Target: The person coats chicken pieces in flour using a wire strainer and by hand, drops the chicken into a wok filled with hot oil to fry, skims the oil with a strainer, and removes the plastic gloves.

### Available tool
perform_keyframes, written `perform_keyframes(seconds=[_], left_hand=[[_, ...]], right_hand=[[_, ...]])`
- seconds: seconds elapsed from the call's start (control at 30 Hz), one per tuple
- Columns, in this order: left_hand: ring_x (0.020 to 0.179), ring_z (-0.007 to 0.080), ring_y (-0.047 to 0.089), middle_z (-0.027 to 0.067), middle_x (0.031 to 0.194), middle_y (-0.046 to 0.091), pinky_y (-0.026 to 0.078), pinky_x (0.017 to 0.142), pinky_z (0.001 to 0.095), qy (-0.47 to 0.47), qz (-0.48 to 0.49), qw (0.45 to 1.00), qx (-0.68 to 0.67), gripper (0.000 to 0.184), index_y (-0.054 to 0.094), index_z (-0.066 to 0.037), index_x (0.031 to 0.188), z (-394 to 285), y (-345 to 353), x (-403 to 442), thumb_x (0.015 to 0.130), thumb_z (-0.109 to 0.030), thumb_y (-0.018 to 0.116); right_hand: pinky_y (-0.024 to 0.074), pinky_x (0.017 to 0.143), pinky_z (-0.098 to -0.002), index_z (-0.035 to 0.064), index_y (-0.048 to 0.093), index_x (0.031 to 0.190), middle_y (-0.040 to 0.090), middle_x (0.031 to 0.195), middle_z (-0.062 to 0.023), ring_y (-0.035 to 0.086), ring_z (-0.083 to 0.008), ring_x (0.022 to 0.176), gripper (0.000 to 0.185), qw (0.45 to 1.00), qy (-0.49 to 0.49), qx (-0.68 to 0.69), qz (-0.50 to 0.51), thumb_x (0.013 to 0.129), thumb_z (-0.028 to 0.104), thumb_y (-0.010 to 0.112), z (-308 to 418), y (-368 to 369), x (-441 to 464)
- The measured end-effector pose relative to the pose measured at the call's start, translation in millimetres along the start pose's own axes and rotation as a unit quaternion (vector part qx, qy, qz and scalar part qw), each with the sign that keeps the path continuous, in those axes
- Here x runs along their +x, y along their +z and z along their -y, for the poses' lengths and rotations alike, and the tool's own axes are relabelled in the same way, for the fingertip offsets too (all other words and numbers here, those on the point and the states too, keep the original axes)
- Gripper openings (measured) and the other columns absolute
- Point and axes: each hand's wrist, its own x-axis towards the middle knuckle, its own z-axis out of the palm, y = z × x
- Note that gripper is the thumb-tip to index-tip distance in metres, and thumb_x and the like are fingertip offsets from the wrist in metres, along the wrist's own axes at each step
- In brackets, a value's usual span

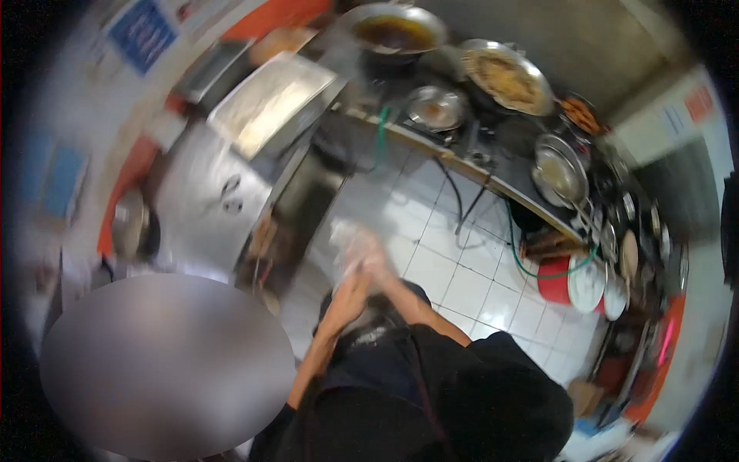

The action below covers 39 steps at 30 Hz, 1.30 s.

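In front of my body, above the tiled floor, my two hands meet. Thin, clear plastic that looks like a disposable glove (343, 232) covers my right hand (369, 258), whose fingers are blurred. My left hand (350, 299) looks bare and is closed against the glove near the heel of the right hand. Exactly how its fingers grip the plastic is smeared by motion.
A metal tray of pale powder (269, 104) stands by a steel counter (204, 192). Along the stove are a wok of dark oil (394, 35), a pan of fried food (504, 81) and a metal bowl (435, 108). A hose (514, 258) hangs near a red bucket (556, 281).
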Motion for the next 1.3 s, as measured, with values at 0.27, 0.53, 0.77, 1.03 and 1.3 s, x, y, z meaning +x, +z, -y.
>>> perform_keyframes(seconds=[0.27,0.53,0.77,1.03,1.3], left_hand=[[0.139,0.0379,0.028,0.0248,0.151,0.024,0.025,0.113,0.0465,0.121,-0.152,0.978,0.081,0.069,0.029,-0.009,0.147,-29,-26,-6,0.089,-0.022,0.064],[0.117,0.0298,0.055,0.0149,0.126,0.057,0.047,0.098,0.0383,-0.039,-0.401,0.91,0.099,0.046,0.06,-0.009,0.122,64,-100,-106,0.077,-0.008,0.067],[0.076,0.0091,0.058,0.0033,0.08,0.064,0.047,0.067,0.0252,-0.091,-0.541,0.807,-0.218,0.011,0.067,0.001,0.083,142,-151,-256,0.074,-0.003,0.065],[0.063,0.0043,0.048,-0.0036,0.069,0.057,0.04,0.056,0.0245,-0.306,-0.827,0.419,-0.219,0.014,0.062,-0.001,0.075,271,-212,-472,0.087,-0.007,0.057],[0.087,0.0081,0.062,0.0028,0.098,0.068,0.05,0.079,0.0235,-0.16,-0.7,0.587,-0.374,0.028,0.066,-0.003,0.111,257,-265,-462,0.084,-0.008,0.068]], right_hand=[[0.0468,0.095,-0.0337,0.0014,0.053,0.125,0.059,0.121,-0.0086,0.058,-0.0196,0.109,0.037,0.992,0.032,-0.116,-0.039,0.099,0.026,0.049,68,45,39],[0.0503,0.082,-0.026,0.0057,0.048,0.134,0.06,0.116,-0.0058,0.06,-0.0144,0.101,0.063,0.916,0.208,-0.167,0.3,0.087,0.042,0.068,-26,162,-25],[0.047,0.083,-0.0245,0.0059,0.041,0.141,0.057,0.118,-0.0072,0.058,-0.0131,0.097,0.051,0.625,0.392,-0.395,0.548,0.095,0.022,0.058,-61,306,-69],[0.0474,0.094,-0.0331,0.0112,0.034,0.147,0.048,0.133,-0.0127,0.055,-0.0227,0.111,0.061,0.578,0.424,-0.347,0.605,0.093,0.01,0.061,-149,481,-108],[0.0501,0.078,-0.0306,-0.0022,0.054,0.119,0.062,0.1,-0.0115,0.06,-0.0182,0.088,0.035,0.548,0.352,-0.404,0.643,0.092,0.019,0.062,-325,544,-145]])
